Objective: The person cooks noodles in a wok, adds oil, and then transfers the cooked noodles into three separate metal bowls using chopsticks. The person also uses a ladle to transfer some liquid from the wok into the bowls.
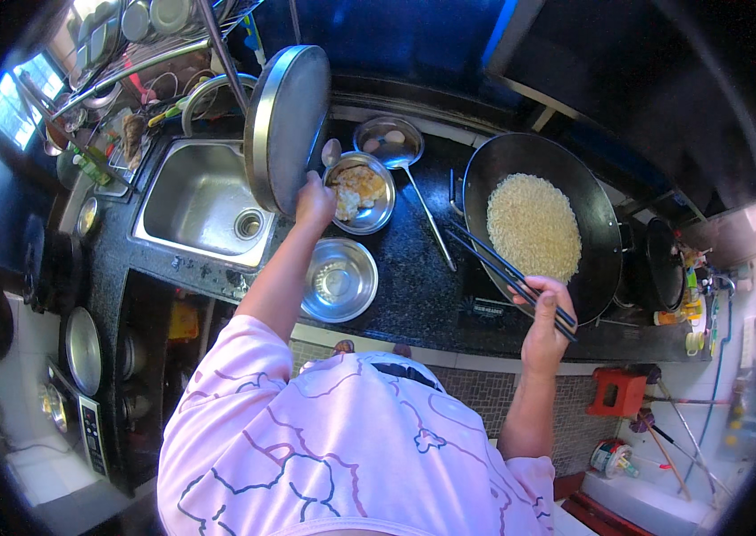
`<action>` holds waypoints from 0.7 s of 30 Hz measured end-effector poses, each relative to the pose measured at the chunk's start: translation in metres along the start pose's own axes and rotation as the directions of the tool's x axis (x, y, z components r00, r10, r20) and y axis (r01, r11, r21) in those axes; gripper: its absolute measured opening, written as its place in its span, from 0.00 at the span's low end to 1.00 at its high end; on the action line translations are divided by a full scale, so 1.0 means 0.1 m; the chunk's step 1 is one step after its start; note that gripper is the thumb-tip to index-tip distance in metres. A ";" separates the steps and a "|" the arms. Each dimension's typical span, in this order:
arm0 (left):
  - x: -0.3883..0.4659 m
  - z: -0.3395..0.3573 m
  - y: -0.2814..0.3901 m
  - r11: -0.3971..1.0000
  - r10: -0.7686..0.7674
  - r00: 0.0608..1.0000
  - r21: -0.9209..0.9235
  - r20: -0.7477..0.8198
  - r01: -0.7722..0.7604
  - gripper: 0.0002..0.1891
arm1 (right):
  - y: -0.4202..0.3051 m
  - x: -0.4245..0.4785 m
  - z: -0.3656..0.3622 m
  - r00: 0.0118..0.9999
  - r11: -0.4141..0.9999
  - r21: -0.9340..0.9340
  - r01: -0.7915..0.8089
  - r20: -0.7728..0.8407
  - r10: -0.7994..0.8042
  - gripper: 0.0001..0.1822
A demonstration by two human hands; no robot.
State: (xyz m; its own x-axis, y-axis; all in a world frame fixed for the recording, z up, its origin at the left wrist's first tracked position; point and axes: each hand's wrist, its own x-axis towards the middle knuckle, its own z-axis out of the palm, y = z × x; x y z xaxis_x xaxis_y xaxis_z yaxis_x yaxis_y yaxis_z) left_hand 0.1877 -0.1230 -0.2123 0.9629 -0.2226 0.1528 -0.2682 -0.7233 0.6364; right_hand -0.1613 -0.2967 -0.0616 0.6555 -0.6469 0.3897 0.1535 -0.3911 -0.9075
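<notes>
My left hand [316,199] grips the rim of a round, shallow metal pan [304,120]. It is tipped on edge above the counter, beside the sink; its inside cannot be told. In my right hand [545,315] is a pair of black chopsticks [492,261], their tips by the wok's left rim. A round mound of pale noodles [533,224] lies in the black wok [596,221]. Left of the wok, a steel bowl [383,218] holds cooked egg. Nearer to me stands another steel bowl [351,288] with nothing solid visible inside.
Eggs lie in a steel bowl at the back, where a long-handled ladle [428,218] rests. A spoon [331,153] leans behind the egg bowl. The steel sink [194,201] is at left, under a wire dish rack [137,63]. A lidded black pot [661,264] stands right of the wok.
</notes>
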 end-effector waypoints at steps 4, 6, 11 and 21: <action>-0.29 -0.30 -0.06 0.981 0.076 0.993 -0.174 -0.095 -0.092 0.10 | -0.18 0.01 0.39 0.975 0.967 -0.138 0.213 0.100 -0.200 0.19; -0.57 -0.48 0.04 0.803 -0.154 0.980 -0.562 0.127 0.200 0.07 | -0.34 0.01 0.58 0.929 0.898 -0.254 0.359 0.187 -0.319 0.15; -1.21 -0.73 0.40 0.135 -0.182 0.885 -0.881 0.428 0.454 0.02 | -0.44 -0.11 0.95 0.820 0.714 -0.404 0.572 0.312 -0.480 0.13; -1.68 -0.80 0.57 -0.015 -0.037 0.834 -0.835 0.550 0.550 0.07 | -0.42 -0.40 1.10 0.779 0.561 -0.542 0.625 0.389 -0.492 0.14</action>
State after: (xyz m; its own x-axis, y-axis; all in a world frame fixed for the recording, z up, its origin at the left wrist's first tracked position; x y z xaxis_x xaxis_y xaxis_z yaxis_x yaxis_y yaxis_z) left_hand 0.0132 -0.0744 -0.1411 0.7958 -0.5190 -0.3121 0.5598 0.4339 0.7060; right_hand -0.1123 -0.1823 -0.0567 0.7226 -0.0566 0.6889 0.0950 -0.9791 -0.1801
